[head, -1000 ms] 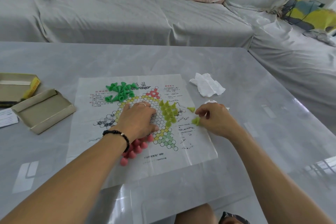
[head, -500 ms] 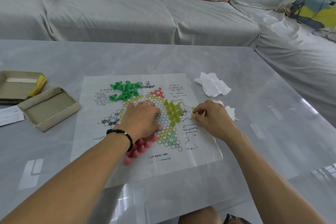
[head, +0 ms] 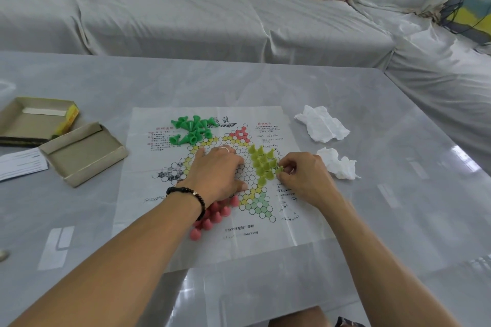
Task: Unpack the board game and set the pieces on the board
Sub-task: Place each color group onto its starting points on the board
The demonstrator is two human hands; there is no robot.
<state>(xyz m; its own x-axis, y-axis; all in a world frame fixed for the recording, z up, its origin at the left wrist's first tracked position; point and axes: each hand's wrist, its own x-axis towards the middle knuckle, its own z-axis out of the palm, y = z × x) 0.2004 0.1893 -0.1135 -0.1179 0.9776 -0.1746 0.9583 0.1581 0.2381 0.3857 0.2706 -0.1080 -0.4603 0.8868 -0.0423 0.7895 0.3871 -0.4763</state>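
Your paper board lies unfolded on the table, left hand flat with fingers spread holding it down; yellow pieces mostly stand placed, red pieces and green pieces seem unsorted, right hand pinching one yellow piece.

Paper board mid-table; box halves left, crumpled tissues right, sofa behind.
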